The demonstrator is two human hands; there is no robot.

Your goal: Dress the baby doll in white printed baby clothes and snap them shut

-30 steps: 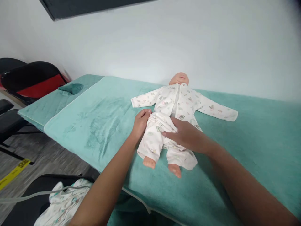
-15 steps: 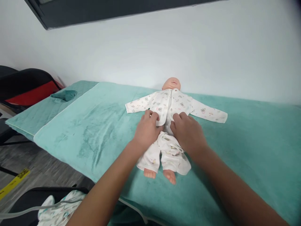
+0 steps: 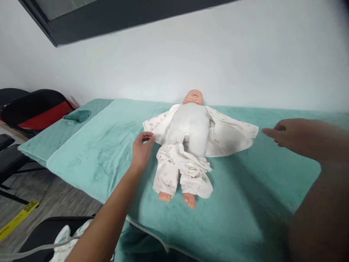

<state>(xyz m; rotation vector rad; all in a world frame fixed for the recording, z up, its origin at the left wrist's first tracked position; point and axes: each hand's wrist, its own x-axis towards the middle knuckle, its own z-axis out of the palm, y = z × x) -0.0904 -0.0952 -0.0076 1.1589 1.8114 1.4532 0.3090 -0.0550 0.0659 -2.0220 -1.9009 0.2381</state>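
Note:
A baby doll (image 3: pixel 191 123) with a bare head and a pale cloth body lies on its back. Its white patterned jacket (image 3: pixel 229 140) is spread wide, both front panels folded out over the sleeves. Patterned white trousers (image 3: pixel 169 165) are bunched low on the legs, with the feet showing. My left hand (image 3: pixel 143 147) pinches the jacket's edge on the left side. Off the cuff of the right sleeve, my right hand (image 3: pixel 297 136) hovers with its fingers drawn together and no cloth in them; it is partly blurred.
The doll lies on a green padded mat (image 3: pixel 95 145) against a white wall (image 3: pixel 174 65). Black and red chairs (image 3: pixel 40 112) stand at the left. Patterned cloth (image 3: pixel 62 236) rests on a black chair at the lower left, with a pale cable (image 3: pixel 35 251) across it.
The jacket front has been opened out to both sides, baring the doll's body. My left hand has moved left with the jacket edge; my right hand has swung far right, clear of it.

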